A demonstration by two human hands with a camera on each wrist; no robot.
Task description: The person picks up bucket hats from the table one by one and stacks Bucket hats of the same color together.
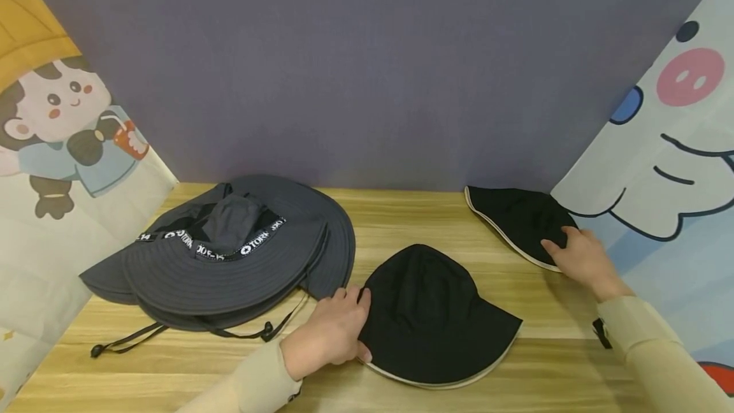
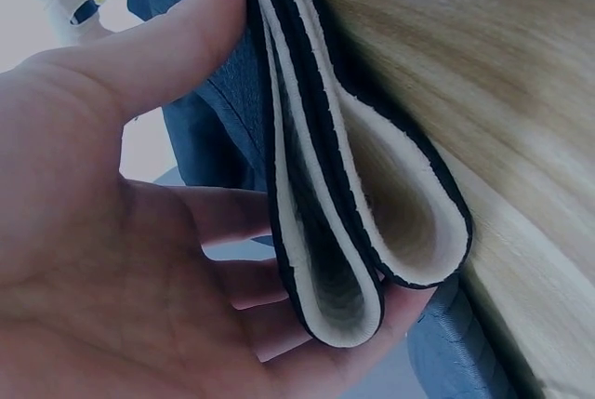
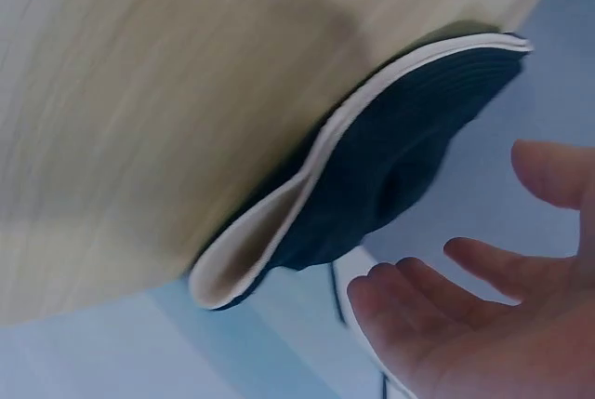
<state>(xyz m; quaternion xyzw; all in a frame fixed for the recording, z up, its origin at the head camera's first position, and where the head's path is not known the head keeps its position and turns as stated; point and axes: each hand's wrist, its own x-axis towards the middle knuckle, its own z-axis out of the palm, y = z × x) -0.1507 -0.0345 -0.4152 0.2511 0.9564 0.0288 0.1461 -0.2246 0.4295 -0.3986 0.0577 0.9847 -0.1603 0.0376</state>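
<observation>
Two dark bucket hats (image 1: 427,317) with cream-lined brims lie stacked at the front middle of the table; the left wrist view shows their folded brim edges (image 2: 321,139) side by side. My left hand (image 1: 335,330) holds them at the left side, thumb (image 2: 186,41) on one face and fingers behind the other. At the back right lies another black bucket hat (image 1: 510,218), folded flat with a cream edge. My right hand (image 1: 585,260) is at its right end, fingers spread and slightly bent. The right wrist view shows a gap between those fingers and that hat (image 3: 372,176).
Wide-brimmed dark grey hats (image 1: 229,273) with a lettered band are piled at the left, their cords (image 1: 252,334) trailing on the wooden table (image 1: 401,215). A grey panel (image 1: 367,69) rises behind, with cartoon-printed sheets (image 1: 63,164) on both sides.
</observation>
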